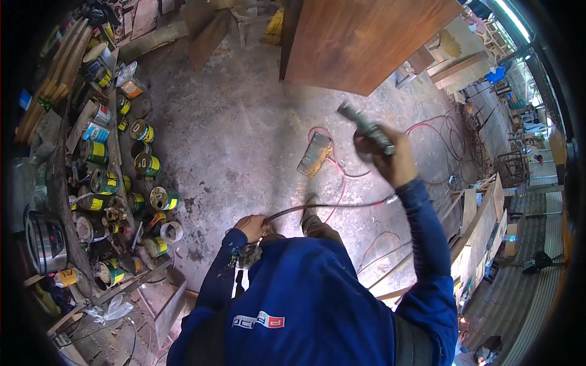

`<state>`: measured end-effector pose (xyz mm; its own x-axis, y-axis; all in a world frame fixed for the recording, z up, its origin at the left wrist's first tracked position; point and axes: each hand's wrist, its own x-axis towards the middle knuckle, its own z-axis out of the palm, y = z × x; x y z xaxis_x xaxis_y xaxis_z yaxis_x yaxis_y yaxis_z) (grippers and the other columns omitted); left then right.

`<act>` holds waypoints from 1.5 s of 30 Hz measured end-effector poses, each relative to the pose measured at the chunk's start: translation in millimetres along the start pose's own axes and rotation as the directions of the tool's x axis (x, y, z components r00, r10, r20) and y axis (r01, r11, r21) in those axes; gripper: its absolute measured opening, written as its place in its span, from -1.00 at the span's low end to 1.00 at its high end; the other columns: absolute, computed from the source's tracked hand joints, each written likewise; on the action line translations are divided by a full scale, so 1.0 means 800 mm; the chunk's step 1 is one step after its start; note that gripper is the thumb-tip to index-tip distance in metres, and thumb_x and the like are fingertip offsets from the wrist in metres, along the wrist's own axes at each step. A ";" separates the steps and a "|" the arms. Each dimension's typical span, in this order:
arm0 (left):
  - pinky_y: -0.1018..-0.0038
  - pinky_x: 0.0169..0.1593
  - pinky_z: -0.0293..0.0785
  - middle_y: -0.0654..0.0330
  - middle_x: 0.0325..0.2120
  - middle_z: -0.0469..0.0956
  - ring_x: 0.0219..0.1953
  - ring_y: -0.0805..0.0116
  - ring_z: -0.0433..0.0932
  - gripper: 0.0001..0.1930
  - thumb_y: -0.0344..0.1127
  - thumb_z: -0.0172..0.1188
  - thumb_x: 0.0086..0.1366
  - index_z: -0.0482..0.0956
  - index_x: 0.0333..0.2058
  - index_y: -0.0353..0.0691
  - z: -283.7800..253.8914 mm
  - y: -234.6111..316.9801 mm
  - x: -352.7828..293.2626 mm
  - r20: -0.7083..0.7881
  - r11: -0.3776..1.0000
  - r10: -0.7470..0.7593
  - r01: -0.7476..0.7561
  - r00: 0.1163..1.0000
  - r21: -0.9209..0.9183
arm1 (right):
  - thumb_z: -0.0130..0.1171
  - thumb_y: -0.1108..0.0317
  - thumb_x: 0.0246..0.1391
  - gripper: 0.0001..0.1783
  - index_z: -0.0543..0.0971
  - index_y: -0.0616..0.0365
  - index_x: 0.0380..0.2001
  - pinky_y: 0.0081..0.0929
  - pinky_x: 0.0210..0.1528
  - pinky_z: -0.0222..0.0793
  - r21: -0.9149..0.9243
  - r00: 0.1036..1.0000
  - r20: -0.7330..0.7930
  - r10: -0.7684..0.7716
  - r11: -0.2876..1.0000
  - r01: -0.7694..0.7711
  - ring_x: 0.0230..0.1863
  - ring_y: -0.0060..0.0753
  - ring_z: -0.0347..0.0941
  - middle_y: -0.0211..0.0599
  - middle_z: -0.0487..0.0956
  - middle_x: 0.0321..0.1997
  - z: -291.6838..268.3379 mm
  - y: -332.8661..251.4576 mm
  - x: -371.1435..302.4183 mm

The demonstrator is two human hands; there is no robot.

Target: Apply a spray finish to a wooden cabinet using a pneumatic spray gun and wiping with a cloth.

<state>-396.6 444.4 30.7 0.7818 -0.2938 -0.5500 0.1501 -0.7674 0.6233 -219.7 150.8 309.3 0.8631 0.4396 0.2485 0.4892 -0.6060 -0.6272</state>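
Note:
My right hand (390,155) is raised over the floor, closed around a grey metal spray gun (366,127) whose barrel points to the far left. Low in front of my body, my left hand (251,228) grips a dark hose (332,205). That hose runs rightward from my fingers and passes out of sight near my right forearm. A crumpled grey piece (249,256), perhaps cloth, hangs by my left wrist. Beyond my hands stands a large brown varnished wooden panel (360,46). On the floor between lies a boxy dark-and-yellow block or can (315,155).
Several paint cans (146,163) crowd the left side around rough planks (114,158). A red hose (421,125) loops over the concrete floor (220,110) and past the block. Boards (473,229) lean at right. Wood scraps (210,43) lie at the far end.

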 end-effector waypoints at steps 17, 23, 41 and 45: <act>0.24 -0.12 0.51 -0.01 -0.35 0.66 -0.24 0.05 0.64 -0.64 -0.08 0.21 0.25 0.63 -0.11 -0.19 -0.042 -0.012 0.052 0.066 0.994 -0.027 0.020 0.997 0.108 | 0.38 0.36 0.02 -0.70 0.58 0.25 -0.19 -0.38 -0.26 0.48 -0.137 0.962 -0.235 -0.142 0.984 0.112 -0.31 0.01 0.62 0.02 0.63 -0.26 -0.035 0.000 -0.006; 0.25 -0.10 0.53 -0.07 -0.29 0.67 -0.20 0.03 0.65 -0.59 -0.09 0.30 0.18 0.64 -0.11 -0.28 -0.081 -0.005 0.144 -0.112 0.979 -0.172 0.183 0.979 0.095 | 0.36 0.29 0.04 -0.65 0.61 0.21 -0.12 -0.22 -0.19 0.43 0.285 0.977 -0.034 0.210 0.939 -0.192 -0.26 0.06 0.56 0.01 0.61 -0.27 0.096 0.167 -0.037; 0.11 -0.11 0.54 -0.06 -0.02 0.52 -0.20 -0.07 0.61 -0.47 -0.35 0.09 0.17 0.41 0.18 -0.04 0.295 -0.026 0.850 0.291 0.771 0.263 -0.382 0.920 0.510 | 0.33 0.56 -0.10 -0.28 0.35 0.31 0.20 -0.22 0.00 0.46 0.668 0.283 -0.084 0.955 0.265 -0.696 0.02 0.17 0.51 0.13 0.51 0.03 0.454 0.542 -0.251; 0.18 -0.23 0.58 -0.14 0.12 0.43 -0.30 0.01 0.65 -0.24 -0.37 0.11 0.17 0.12 0.37 0.08 0.376 0.000 0.984 0.563 0.357 0.354 -0.664 0.747 0.656 | 0.23 0.65 -0.14 -0.27 0.37 0.30 0.21 -0.32 -0.11 0.50 0.706 0.063 -0.071 0.996 0.095 -0.702 -0.10 -0.09 0.55 0.04 0.52 0.00 0.443 0.571 -0.261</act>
<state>36.9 41.3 -569.6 0.2964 -0.8120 -0.5028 -0.8630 -0.4532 0.2233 -220.8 16.9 -290.5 0.5504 -0.6223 -0.5566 -0.6480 0.1020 -0.7548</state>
